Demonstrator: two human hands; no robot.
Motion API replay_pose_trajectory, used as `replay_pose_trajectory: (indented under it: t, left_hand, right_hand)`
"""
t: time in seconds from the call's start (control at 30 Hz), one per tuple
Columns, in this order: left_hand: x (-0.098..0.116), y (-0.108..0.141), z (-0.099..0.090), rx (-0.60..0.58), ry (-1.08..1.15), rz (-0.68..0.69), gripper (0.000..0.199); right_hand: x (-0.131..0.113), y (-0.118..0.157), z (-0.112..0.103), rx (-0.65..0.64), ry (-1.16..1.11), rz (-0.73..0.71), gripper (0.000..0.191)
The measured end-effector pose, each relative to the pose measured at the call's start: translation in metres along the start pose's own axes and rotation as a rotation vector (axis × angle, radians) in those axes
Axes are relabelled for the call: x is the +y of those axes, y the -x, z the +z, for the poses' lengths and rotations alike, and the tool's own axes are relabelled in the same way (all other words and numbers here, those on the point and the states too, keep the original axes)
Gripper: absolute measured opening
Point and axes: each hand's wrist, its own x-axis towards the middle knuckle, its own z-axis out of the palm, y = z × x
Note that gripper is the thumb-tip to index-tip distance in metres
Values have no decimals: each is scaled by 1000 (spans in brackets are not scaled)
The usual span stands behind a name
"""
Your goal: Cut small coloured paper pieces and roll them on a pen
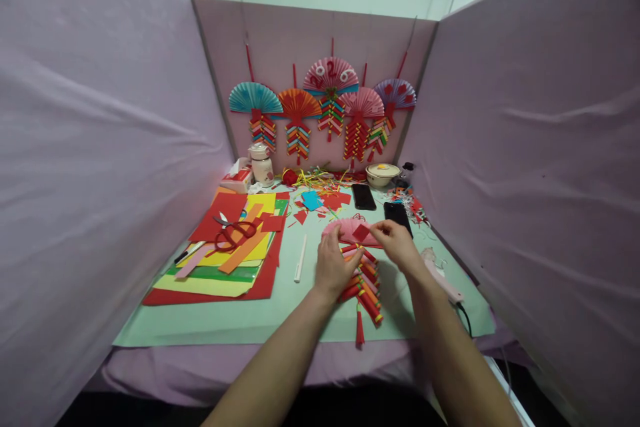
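A pink pleated paper fan (345, 231) lies on the table, with a red paper square (361, 232) on its right half. Below the fan spreads a string of red, orange and pink paper firecrackers (369, 280), ending in a red tassel (360, 328). My left hand (334, 260) is at the fan's left side, its fingers on the fan and its thumb stretched over the top firecrackers. At the fan's right edge, beside the red square, my right hand (395, 240) has its fingertips pinched together; what they hold is too small to make out.
Left lie stacked coloured papers (210, 283) with red scissors (233, 233) on top. A white pen (301, 259) is nearer the middle. Behind are two phones (363, 197), paper scraps and a lidded bowl (383, 175). A pink corded tool (445, 283) lies right. Finished fans hang behind.
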Motion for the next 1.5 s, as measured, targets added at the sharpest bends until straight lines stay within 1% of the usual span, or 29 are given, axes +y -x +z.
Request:
replay_pose_trajectory:
  t: [0.07,0.13,0.17,0.23,0.33,0.47,0.6,0.8,1.03,1.23,1.5]
  left_hand:
    - [-2,-2,-2,32,-127,-12,53]
    - [-5,-4,-4,22,-281,-33,35]
    - [-7,-5,-4,6,-342,-44,27]
    - [-11,-6,-5,-33,-416,-68,19]
    - [-13,-5,-4,-87,-513,-103,17]
    - [-11,-4,-3,-163,-676,-133,19]
    - [-9,-3,-3,-212,-787,-133,20]
    - [-8,-4,-3,-236,-877,-130,21]
    - [-8,-3,-4,-244,-921,-130,21]
    - [-9,-4,-3,-248,-927,-123,21]
    - [-9,-4,-3,-238,-918,-111,21]
  right_hand:
    - [4,-21,-12,-83,-17,15,36]
    - [9,-40,-20,-185,-10,29,35]
    - [12,-48,-21,-231,2,36,32]
    - [16,-59,-18,-306,43,50,27]
    - [24,-66,-5,-402,134,79,22]
    - [33,-70,10,-515,268,110,23]
    - [38,-72,18,-571,406,128,27]
    - [30,-65,25,-520,604,143,31]
    - [20,-55,31,-434,776,122,28]
    - [25,-51,38,-351,825,78,24]
    - [31,-46,44,-246,794,16,22]
